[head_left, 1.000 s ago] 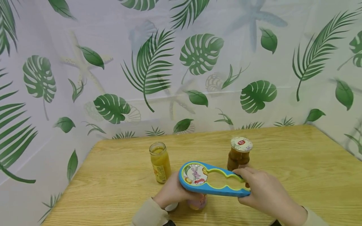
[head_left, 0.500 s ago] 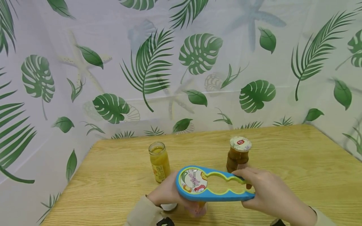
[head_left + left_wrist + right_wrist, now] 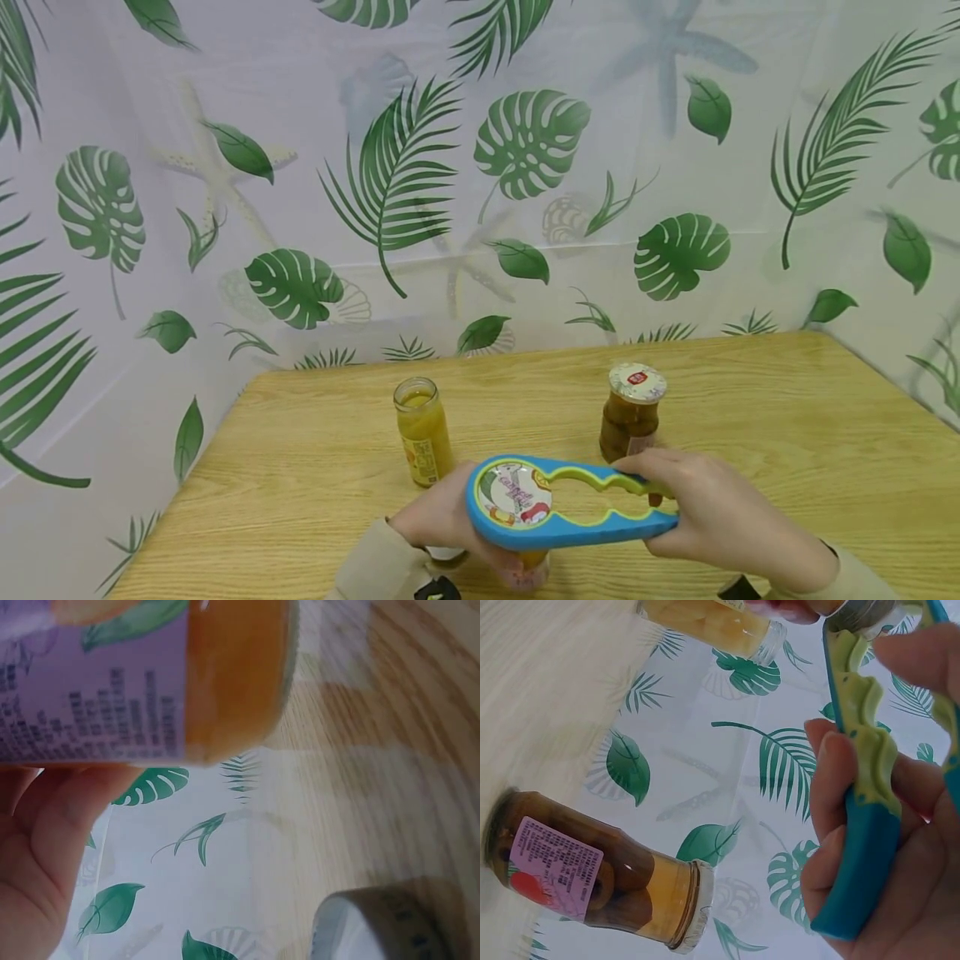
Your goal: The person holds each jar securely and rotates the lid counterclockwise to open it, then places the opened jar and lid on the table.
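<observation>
My left hand (image 3: 442,512) holds a glass jar (image 3: 232,682) with orange contents and a purple label; in the head view its lower part shows beneath the tool. Around that jar's printed lid (image 3: 513,494) sits the wide end of a blue and green jar opener (image 3: 581,532). My right hand (image 3: 708,512) grips the opener's two handles at their far end, with fingers curled round one handle (image 3: 862,862) in the right wrist view. Part of the left hand is hidden behind the opener.
An uncapped jar of yellow contents (image 3: 426,442) stands left of the hands. Behind the right hand stands a lidded jar with dark brown contents (image 3: 628,425). A loose metal lid (image 3: 390,926) lies on the wooden table (image 3: 315,467) near the left wrist. A patterned sheet (image 3: 420,275) hangs behind.
Both hands, the jar and the opener have shifted down in the head view, nearer to the person. The opener's handle end has moved slightly right. The other jars stay put.
</observation>
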Demonstrator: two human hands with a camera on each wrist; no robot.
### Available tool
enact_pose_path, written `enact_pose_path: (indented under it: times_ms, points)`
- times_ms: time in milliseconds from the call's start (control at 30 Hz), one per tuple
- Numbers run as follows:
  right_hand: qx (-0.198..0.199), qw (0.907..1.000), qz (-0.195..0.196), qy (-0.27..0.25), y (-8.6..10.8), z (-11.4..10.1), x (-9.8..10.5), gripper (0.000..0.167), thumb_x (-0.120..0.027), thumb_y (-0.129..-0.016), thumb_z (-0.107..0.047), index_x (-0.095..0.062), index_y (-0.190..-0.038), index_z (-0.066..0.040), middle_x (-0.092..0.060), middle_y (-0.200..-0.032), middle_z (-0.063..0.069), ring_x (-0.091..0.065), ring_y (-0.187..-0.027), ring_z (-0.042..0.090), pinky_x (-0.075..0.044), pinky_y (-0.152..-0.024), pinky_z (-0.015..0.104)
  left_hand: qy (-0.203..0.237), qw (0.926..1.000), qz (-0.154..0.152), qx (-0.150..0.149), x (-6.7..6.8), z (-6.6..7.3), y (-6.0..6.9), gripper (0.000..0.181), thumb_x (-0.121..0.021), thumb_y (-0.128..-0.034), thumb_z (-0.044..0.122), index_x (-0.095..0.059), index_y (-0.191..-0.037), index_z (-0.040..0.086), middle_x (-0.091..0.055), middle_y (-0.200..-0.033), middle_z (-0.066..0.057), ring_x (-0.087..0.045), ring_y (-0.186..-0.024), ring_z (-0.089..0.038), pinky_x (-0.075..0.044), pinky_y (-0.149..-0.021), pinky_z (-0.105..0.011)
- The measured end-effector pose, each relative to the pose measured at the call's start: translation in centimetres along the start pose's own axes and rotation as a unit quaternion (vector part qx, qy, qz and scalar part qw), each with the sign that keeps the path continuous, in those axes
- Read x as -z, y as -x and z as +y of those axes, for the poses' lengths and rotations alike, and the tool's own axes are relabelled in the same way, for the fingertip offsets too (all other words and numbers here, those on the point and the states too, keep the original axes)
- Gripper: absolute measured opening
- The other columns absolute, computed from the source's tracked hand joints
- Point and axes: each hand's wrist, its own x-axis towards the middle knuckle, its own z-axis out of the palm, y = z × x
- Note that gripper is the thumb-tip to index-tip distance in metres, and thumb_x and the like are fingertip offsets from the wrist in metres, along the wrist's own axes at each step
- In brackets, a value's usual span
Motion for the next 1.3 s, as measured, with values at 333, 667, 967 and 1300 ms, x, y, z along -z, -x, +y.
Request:
enact_pose_path:
  times_ms: [333,667,967,1300]
  points:
    - [0.02,0.9984,0.004,-0.052,-0.1,0.3,-0.1,0.04,-0.07,-0.065,-0.007,-0.061,-0.104,-0.007,-0.053,-0.078,-0.015,-0.042,-0.06,0.001,-0.037,-0.051,0.019,0.019,0.9994,0.027,-0.014,-0.2,2.5,-0.1,0.064,-0.075,-0.0632,-0.006,-0.049,-0.121,0.006,-0.057,-0.113,-0.002,-0.052,-0.102,-0.015,-0.039,-0.091,-0.032]
    - [0.059,0.9873,0.027,-0.145,0.0,0.8,-0.4,0.018,-0.058,-0.08,-0.002,-0.061,-0.095,-0.009,-0.045,-0.061,-0.018,-0.037,-0.05,-0.004,-0.036,-0.042,0.018,0.01,0.9955,0.094,0.007,0.0,0.3,-0.1,0.039,-0.074,-0.0678,0.003,-0.059,-0.104,0.004,-0.064,-0.094,-0.004,-0.06,-0.085,-0.017,-0.048,-0.077,-0.034]
    - [0.059,0.9852,0.002,-0.161,-0.1,0.8,-0.8,0.012,-0.057,-0.082,-0.003,-0.061,-0.091,-0.01,-0.041,-0.057,-0.019,-0.032,-0.045,-0.006,-0.033,-0.04,0.017,0.01,0.9876,0.147,0.053,-0.2,0.6,-0.3,0.041,-0.074,-0.066,-0.002,-0.06,-0.104,0.004,-0.063,-0.096,-0.005,-0.059,-0.087,-0.017,-0.047,-0.079,-0.032]
    - [0.023,0.9856,-0.018,-0.166,-0.1,1.5,-0.7,0.009,-0.053,-0.084,-0.004,-0.058,-0.084,-0.012,-0.036,-0.054,-0.017,-0.029,-0.043,-0.005,-0.032,-0.039,0.017,-0.076,0.9715,0.203,0.095,-0.2,0.4,-0.4,0.038,-0.079,-0.0652,0.016,-0.063,-0.099,0.012,-0.064,-0.091,0.003,-0.059,-0.082,-0.011,-0.047,-0.073,-0.027]
